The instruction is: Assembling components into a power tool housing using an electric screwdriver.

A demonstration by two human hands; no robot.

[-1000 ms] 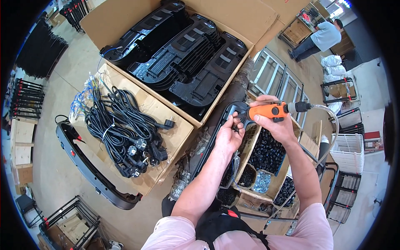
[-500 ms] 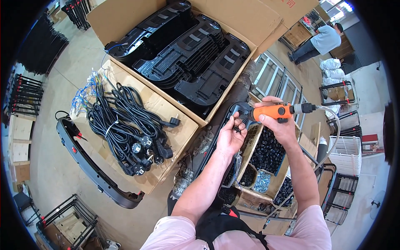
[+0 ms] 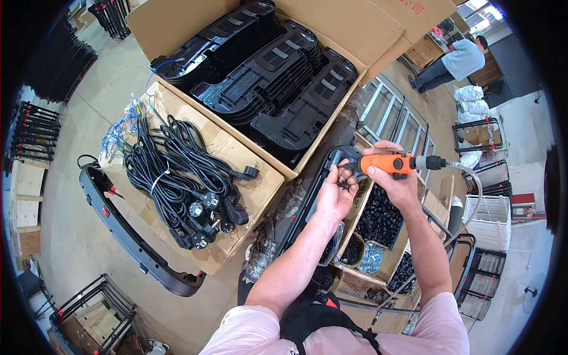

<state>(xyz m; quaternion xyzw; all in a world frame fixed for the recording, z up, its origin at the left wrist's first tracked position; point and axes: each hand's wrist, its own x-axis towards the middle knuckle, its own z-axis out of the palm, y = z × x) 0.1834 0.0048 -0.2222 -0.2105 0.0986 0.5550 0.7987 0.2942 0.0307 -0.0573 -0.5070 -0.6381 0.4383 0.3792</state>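
Note:
My right hand (image 3: pixel 397 184) is wrapped around an orange air screwdriver (image 3: pixel 378 162), held sideways with its tip pointing left. A clear hose (image 3: pixel 478 192) runs from the tool's back end. Close to the tip, my left hand (image 3: pixel 332 200) is palm up with its fingers curled. Several small dark screws (image 3: pixel 344 185) lie in that hand. Thumb and fingertips meet near the screwdriver's tip, and what they pinch there is too small to make out. Beneath both hands stretches a long black plastic housing (image 3: pixel 300 220), partly covered by my left forearm.
Right of the housing, a divided wooden tray (image 3: pixel 393 260) holds black caps (image 3: pixel 378 216) and silver screws (image 3: pixel 371 258). Bundled black power cords (image 3: pixel 168 183) lie on a carton at left. Behind is an open box (image 3: pixel 278 168) of black plastic covers. A person (image 3: pixel 464 58) stands far right.
My left hand has shifted slightly, its fingers opening a little so more of the dark screws show. The screwdriver stays nearly in place in my right hand.

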